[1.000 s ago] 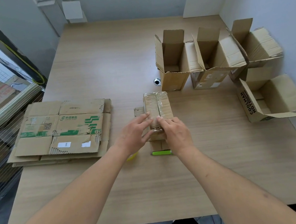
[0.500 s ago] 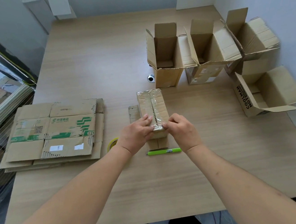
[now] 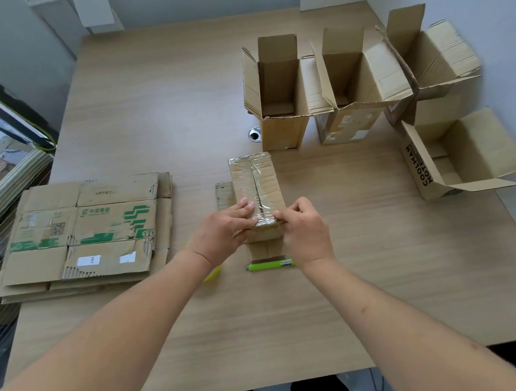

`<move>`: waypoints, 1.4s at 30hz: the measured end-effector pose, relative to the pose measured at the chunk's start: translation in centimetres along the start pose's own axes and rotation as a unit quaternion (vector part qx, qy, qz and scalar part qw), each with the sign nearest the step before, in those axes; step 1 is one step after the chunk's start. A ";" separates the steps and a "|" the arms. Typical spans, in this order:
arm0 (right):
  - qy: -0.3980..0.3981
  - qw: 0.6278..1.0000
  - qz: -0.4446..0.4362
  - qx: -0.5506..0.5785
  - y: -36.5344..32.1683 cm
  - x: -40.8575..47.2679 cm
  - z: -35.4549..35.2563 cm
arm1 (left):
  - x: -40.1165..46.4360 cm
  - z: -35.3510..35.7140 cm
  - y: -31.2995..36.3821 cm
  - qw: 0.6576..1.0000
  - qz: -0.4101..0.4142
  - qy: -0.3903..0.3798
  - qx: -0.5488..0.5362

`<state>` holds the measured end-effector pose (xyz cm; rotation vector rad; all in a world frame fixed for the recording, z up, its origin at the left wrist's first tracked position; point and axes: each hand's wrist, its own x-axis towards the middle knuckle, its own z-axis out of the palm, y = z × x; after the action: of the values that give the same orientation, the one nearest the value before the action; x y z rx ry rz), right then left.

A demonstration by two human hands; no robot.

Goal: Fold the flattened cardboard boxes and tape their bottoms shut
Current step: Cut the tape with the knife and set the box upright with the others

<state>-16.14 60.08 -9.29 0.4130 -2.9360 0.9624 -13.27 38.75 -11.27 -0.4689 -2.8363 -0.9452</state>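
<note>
Both our hands sit on the small brown cardboard box (image 3: 258,192) with clear tape along its upturned bottom, near the tabletop's middle: our left hand (image 3: 222,230) lies on its left side with fingers nearly straight, our right hand (image 3: 305,230) pinches its near right edge. Just nearer lies a green pen-shaped cutter (image 3: 271,265). Toward the left edge lies a stack of flattened brown cartons (image 3: 87,234) with green print. Toward the right edge, an open box reads "COOLMAN" (image 3: 427,163). Bare wooden tabletop (image 3: 262,321) spreads toward the near edge.

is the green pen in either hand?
No, the green pen lies on the table near the right hand, while both hands work on the taped box.
</note>
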 end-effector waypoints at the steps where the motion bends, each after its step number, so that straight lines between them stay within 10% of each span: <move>1: 0.000 0.999 0.034 0.017 -1.0 -0.4 0.0 | 0.0 0.1 0.1 1.000 0.003 0.007 0.010; 5: -0.034 0.998 0.048 0.019 -2.4 -1.2 -0.5 | 0.5 0.4 0.5 1.000 0.006 0.019 0.023; 11: -0.122 0.977 0.061 -0.165 -1.6 -0.7 -1.1 | 3.5 -0.7 2.9 0.983 -0.056 -0.163 -0.056; 19: -0.107 0.979 0.018 -0.173 -0.3 1.5 -2.4 | 5.1 -2.5 3.0 0.996 -0.050 -0.068 0.009; 28: -0.053 0.992 0.048 -0.107 2.4 2.2 -2.6 | 4.2 -2.8 1.5 0.977 -0.075 -0.161 0.119; 34: -0.194 0.958 0.007 -0.210 1.5 4.0 -1.7 | 2.4 -2.7 1.5 0.981 -0.085 -0.132 0.113; 42: -0.039 0.993 -0.105 -0.025 0.8 0.7 -1.1 | 0.8 -1.2 2.4 0.991 -0.092 -0.065 0.073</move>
<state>-17.07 61.15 -8.80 0.7567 -2.9009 0.8624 -13.25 40.02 -8.79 -0.2642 -3.0825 -0.7519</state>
